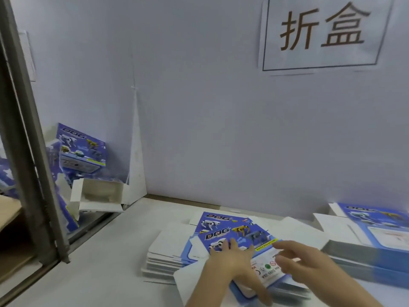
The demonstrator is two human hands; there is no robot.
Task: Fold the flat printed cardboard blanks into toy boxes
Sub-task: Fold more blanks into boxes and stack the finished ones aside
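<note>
Printed cardboard blanks [232, 229] are seen stacked mid-frame on the white bench [110, 251]. The left grip [230, 255] is laid flat on the topmost, fingers straight. The right grip [307, 264] is spread wide above it, nothing grasped. Folded boxes [81, 151] are piled at far left.

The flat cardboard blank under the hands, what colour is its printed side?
The flat cardboard blank is blue with toy-dog pictures; head view.

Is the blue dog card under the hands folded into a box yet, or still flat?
Still flat: the card lies spread atop the stack, left hand pressed flat on it.
</note>
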